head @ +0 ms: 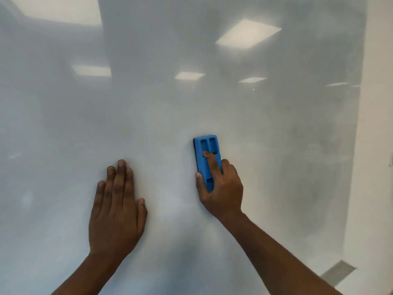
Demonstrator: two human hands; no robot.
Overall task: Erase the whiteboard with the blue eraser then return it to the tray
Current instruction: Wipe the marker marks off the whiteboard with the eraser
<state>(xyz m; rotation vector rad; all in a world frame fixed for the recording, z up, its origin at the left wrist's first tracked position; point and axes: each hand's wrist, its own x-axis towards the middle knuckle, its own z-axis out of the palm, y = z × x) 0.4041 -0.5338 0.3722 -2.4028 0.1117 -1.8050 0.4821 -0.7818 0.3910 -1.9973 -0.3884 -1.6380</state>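
Note:
The whiteboard fills nearly the whole view, glossy, with faint grey smears toward its right side. My right hand grips the blue eraser, thumb on its left edge and a finger in its top groove, and holds it flat against the board, long side upright. My left hand lies flat on the board to the left of the eraser, fingers straight and together, holding nothing. No tray is in view.
Ceiling lights reflect in the board's upper half. The board's right edge meets a pale wall. A grey metal strip shows at the lower right, below the board's corner.

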